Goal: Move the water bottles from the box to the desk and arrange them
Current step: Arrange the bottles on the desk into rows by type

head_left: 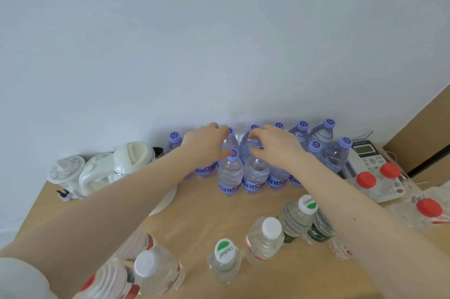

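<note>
Right of the kettle (131, 160), my left hand (207, 144) grips a bottle (230, 143), my right hand (277, 146) its neighbour (245, 146) (both upright).

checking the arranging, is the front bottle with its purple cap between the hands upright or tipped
Upright: the front bottle stands base-down on the desk, cap on top.

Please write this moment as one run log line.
phase: arranging; left hand: grips purple-cap bottle; right hand: grips neighbouring bottle; box: not in view
</note>
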### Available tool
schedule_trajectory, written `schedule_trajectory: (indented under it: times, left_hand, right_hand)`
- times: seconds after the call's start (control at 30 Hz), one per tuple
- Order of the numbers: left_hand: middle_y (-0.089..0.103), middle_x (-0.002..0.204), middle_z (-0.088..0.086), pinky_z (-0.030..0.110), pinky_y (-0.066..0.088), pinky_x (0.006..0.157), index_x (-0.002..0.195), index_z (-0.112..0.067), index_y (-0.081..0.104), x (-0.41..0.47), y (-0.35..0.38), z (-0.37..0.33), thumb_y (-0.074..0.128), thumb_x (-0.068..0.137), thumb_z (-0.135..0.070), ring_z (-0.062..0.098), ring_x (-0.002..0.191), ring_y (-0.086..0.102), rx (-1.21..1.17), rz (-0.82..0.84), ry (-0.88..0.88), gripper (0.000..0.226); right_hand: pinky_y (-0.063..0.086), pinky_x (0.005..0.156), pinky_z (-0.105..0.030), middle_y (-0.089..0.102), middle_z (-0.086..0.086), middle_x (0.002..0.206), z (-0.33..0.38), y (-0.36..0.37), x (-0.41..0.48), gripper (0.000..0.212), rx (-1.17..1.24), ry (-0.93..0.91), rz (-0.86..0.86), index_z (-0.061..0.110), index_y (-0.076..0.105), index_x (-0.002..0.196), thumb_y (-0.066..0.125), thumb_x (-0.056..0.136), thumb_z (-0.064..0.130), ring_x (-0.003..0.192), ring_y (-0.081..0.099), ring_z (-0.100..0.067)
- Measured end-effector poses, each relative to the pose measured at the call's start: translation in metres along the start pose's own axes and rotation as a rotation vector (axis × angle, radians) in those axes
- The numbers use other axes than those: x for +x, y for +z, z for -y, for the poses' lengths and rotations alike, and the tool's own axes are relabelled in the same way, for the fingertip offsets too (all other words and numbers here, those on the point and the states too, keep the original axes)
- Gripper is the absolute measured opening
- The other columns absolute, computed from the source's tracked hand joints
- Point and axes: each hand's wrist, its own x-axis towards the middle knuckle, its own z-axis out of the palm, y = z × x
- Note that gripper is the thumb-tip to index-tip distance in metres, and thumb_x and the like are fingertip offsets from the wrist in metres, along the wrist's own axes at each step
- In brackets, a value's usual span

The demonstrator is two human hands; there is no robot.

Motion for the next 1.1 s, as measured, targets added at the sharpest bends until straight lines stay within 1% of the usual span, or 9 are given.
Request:
schedule_trajectory:
  times: [0.2,0.4,0.5,0.6,0.73,0.8,0.87,1.0,1.1]
  left_hand:
    - [0.054,0.117,0.0,0.03,0.035,0.073,0.117,-0.022,0.054,-0.05,-0.03,0.029,0.056,0.092,-0.043,0.021,0.104,0.053,-0.024,-0.12,-0.025,0.033]
    - [0.058,0.113,-0.005,0.034,0.044,0.081,0.112,-0.025,0.057,-0.096,-0.025,0.028,0.056,0.092,-0.039,0.02,0.109,0.05,-0.063,-0.181,0.026,0.025]
    - [0.058,0.113,-0.006,0.031,0.038,0.074,0.115,-0.023,0.058,-0.111,-0.012,0.012,0.055,0.091,-0.036,0.02,0.109,0.05,-0.101,-0.198,0.081,0.027]
    - [0.059,0.113,-0.005,0.029,0.032,0.075,0.115,-0.022,0.058,-0.122,-0.004,-0.007,0.056,0.092,-0.037,0.02,0.11,0.049,-0.12,-0.242,0.132,0.027]
    - [0.059,0.112,-0.004,0.031,0.036,0.081,0.116,-0.02,0.059,-0.137,0.001,-0.033,0.058,0.091,-0.033,0.022,0.112,0.049,-0.133,-0.255,0.174,0.027]
    - [0.057,0.106,-0.004,0.03,0.033,0.078,0.113,-0.019,0.059,-0.147,0.004,-0.048,0.058,0.091,-0.034,0.022,0.11,0.049,-0.146,-0.26,0.19,0.026]
    - [0.058,0.108,-0.003,0.029,0.03,0.078,0.115,-0.021,0.058,-0.157,0.006,-0.063,0.057,0.091,-0.035,0.021,0.11,0.048,-0.143,-0.261,0.19,0.027]
    - [0.059,0.111,-0.002,0.03,0.032,0.08,0.115,-0.022,0.059,-0.186,0.016,-0.094,0.057,0.092,-0.037,0.022,0.11,0.047,-0.182,-0.288,0.181,0.029]
    - [0.059,0.113,-0.004,0.031,0.034,0.083,0.114,-0.023,0.059,-0.21,0.026,-0.111,0.059,0.091,-0.039,0.021,0.11,0.047,-0.216,-0.28,0.163,0.028]
  right_hand:
    - [0.044,0.087,-0.037,0.053,-0.005,0.127,0.049,-0.005,-0.022,0.039,0.065,-0.038,-0.097,0.022,0.05,0.135,0.047,0.097,0.031,0.122,0.045,-0.024]
    - [0.04,0.087,-0.037,0.054,-0.005,0.127,0.086,0.006,-0.059,0.037,0.088,-0.049,-0.148,0.02,0.052,0.132,0.048,0.096,0.029,0.119,0.046,-0.025]
    - [0.041,0.088,-0.037,0.054,-0.005,0.128,0.093,0.011,-0.083,0.04,0.084,-0.006,-0.165,0.019,0.049,0.134,0.049,0.096,0.033,0.12,0.046,-0.025]
    - [0.039,0.089,-0.036,0.053,-0.005,0.129,0.094,0.012,-0.107,0.044,0.107,0.056,-0.176,0.02,0.046,0.137,0.05,0.096,0.034,0.121,0.046,-0.025]
    - [0.039,0.085,-0.035,0.054,-0.007,0.131,0.085,0.012,-0.142,0.045,0.088,0.115,-0.218,0.018,0.044,0.137,0.051,0.096,0.034,0.12,0.047,-0.027]
    - [0.04,0.083,-0.035,0.054,-0.007,0.131,0.08,0.012,-0.161,0.045,0.103,0.146,-0.243,0.017,0.043,0.136,0.051,0.096,0.035,0.12,0.048,-0.026]
    - [0.042,0.084,-0.036,0.055,-0.007,0.129,0.076,0.013,-0.179,0.045,0.108,0.174,-0.261,0.017,0.044,0.136,0.052,0.096,0.036,0.119,0.049,-0.026]
    - [0.043,0.087,-0.037,0.056,-0.007,0.129,0.069,0.015,-0.22,0.044,0.145,0.193,-0.295,0.017,0.044,0.135,0.053,0.095,0.035,0.119,0.049,-0.026]
    - [0.042,0.082,-0.036,0.056,-0.008,0.128,0.065,0.022,-0.246,0.044,0.148,0.188,-0.305,0.015,0.046,0.133,0.053,0.095,0.035,0.118,0.05,-0.028]
